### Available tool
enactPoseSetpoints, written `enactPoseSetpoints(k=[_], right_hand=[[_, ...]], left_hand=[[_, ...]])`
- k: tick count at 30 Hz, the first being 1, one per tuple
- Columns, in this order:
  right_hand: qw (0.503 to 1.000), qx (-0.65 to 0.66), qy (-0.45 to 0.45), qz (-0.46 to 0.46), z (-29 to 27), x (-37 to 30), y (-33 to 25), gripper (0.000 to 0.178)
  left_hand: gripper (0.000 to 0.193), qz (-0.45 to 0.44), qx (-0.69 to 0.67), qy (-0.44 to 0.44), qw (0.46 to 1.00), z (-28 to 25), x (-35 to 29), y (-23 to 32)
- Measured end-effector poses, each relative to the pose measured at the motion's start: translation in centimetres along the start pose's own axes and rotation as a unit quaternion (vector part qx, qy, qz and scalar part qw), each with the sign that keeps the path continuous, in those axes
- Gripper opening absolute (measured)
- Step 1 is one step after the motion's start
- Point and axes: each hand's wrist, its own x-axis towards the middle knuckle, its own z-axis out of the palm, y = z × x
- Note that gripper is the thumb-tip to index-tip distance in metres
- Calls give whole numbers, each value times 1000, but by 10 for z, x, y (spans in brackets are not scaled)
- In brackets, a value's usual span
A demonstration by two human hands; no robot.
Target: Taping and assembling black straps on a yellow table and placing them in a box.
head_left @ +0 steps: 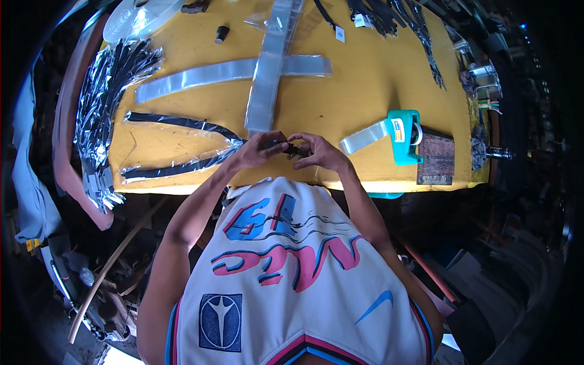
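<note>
My left hand [261, 150] and my right hand [317, 152] meet at the table's near edge, fingers bent inward. A small dark piece [296, 149] sits between their fingertips; its kind is too small to make out. Right thumb and fingers pinch it from one side. My left hand is closed where a black strap in clear plastic sleeves [210, 126] reaches it. Two lengths of that strap spread leftward across the table from the hand, and the part inside the fingers is hidden. Just beyond my hands lie two crossed strips of clear plastic sleeves [265, 91].
A yellow-topped table [359, 79] holds a pile of plastic-wrapped black straps [109, 103] at left and more black straps [380, 18] at the far right. Right of my hands are a teal tape dispenser [401, 139] and a dark worn block [437, 159]. A small dark cylinder [222, 34] stands farther back.
</note>
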Motion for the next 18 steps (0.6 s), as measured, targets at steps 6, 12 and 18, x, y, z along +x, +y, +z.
enactPoseSetpoints(k=[6, 12, 18], right_hand=[[990, 112, 59, 60, -24, -18, 15, 35], [989, 96, 99, 49, -17, -17, 20, 28], [993, 66, 83, 49, -11, -14, 3, 36]], left_hand=[[38, -8, 6, 4, 1000, -1, -2, 2], [38, -21, 1, 5, 1000, 0, -1, 1], [37, -20, -8, 5, 1000, 0, -2, 3]])
